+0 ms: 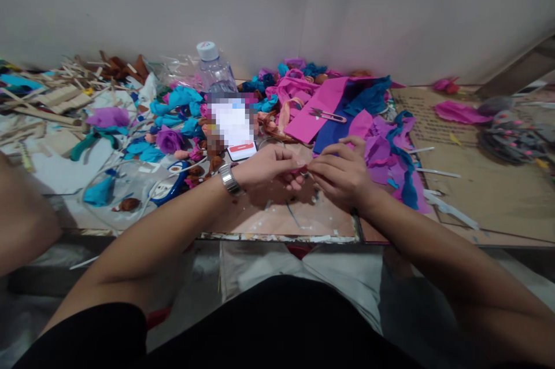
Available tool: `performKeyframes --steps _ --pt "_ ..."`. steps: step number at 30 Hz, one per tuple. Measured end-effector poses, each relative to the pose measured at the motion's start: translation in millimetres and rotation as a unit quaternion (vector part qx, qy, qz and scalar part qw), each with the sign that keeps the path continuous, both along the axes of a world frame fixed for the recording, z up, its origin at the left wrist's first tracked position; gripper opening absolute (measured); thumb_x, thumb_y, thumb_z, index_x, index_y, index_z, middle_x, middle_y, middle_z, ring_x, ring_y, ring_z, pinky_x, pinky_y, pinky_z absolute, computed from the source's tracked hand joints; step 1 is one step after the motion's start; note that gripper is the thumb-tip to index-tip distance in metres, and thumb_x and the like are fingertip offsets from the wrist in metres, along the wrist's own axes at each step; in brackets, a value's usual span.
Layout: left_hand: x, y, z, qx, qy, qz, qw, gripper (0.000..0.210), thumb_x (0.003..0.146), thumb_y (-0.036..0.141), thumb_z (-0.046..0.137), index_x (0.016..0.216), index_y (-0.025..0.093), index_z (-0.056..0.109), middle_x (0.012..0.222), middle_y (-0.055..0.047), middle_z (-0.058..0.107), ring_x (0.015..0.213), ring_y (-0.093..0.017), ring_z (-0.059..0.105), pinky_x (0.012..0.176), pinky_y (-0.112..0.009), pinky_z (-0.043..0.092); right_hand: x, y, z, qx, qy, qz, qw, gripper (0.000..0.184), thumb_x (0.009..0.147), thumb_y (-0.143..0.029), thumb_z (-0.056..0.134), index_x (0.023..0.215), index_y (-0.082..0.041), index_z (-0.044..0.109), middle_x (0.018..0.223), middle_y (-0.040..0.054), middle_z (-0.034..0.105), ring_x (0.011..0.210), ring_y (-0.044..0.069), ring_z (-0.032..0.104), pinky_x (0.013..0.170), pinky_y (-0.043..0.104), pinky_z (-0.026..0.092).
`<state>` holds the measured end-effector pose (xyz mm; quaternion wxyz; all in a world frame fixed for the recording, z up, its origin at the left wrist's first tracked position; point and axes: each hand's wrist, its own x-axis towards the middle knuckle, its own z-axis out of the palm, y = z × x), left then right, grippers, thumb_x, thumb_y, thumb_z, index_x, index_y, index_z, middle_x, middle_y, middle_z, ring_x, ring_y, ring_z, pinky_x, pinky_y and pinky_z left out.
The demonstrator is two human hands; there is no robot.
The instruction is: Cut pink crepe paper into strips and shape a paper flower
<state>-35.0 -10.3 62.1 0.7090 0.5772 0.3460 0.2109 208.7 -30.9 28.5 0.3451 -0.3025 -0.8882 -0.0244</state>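
My left hand (276, 166), with a metal watch (230, 179) at its wrist, is closed with thumb and fingers pinched together. Its fingertips meet those of my right hand (340, 173), which is also closed. Between them shows a bit of a small pink-red piece (300, 170), mostly hidden by the fingers; its kind is unclear. Just beyond the hands lie pink crepe paper sheets (314, 111), with thread snips (328, 115) on top. Purple crepe paper (378, 146) lies beside my right hand. A lit phone (241, 151) lies beyond my left wrist.
A capped plastic bottle (217, 75) stands behind the phone. Blue and purple paper flowers (169, 139) and wooden sticks (65, 100) clutter the left. Brown cardboard (481, 184) covers the right, with a dark round pincushion-like object (514, 137). Another person's arm (26, 213) reaches in at left.
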Motion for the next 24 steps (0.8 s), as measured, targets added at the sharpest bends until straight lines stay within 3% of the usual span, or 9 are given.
performKeyframes --steps 6,15,21,24 --pt "1 0 -5.5 0.073 0.015 0.014 0.997 0.031 0.091 0.041 0.078 0.087 0.011 0.072 0.077 -0.008 0.077 0.066 -0.014 0.075 0.063 -0.022 0.061 -3 1 -2.0 0.024 0.018 -0.016 0.999 0.012 0.097 -0.028 0.07 0.106 -0.034 0.074 0.098 -0.0023 0.082 0.102 0.028 0.068 0.106 0.057 0.033" --pt "3 -2 -12.8 0.308 0.05 0.056 0.948 0.022 0.096 0.031 0.067 0.089 0.013 0.075 0.077 -0.005 0.077 0.068 -0.011 0.07 0.064 -0.02 0.053 -8 2 -1.0 -0.002 0.061 -0.053 0.997 0.004 0.094 -0.032 0.074 0.097 -0.032 0.075 0.1 0.0008 0.08 0.102 0.029 0.066 0.099 0.055 0.035" --pt "3 -2 -14.6 0.3 0.05 0.06 0.951 0.023 0.096 0.031 0.066 0.087 0.013 0.076 0.077 -0.005 0.076 0.066 -0.011 0.068 0.063 -0.02 0.051 -8 1 0.3 0.03 0.055 -0.048 0.997 0.003 0.093 -0.03 0.076 0.095 -0.03 0.073 0.099 0.0014 0.079 0.099 0.028 0.065 0.096 0.054 0.037" --pt "3 -1 -15.4 0.334 0.062 0.062 0.939 0.022 0.096 0.03 0.065 0.089 0.014 0.077 0.079 -0.005 0.077 0.069 -0.012 0.069 0.065 -0.021 0.05 -9 1 -0.4 0.013 0.059 -0.046 0.997 0.003 0.093 -0.029 0.075 0.096 -0.029 0.073 0.101 0.0015 0.079 0.1 0.029 0.065 0.098 0.054 0.037"
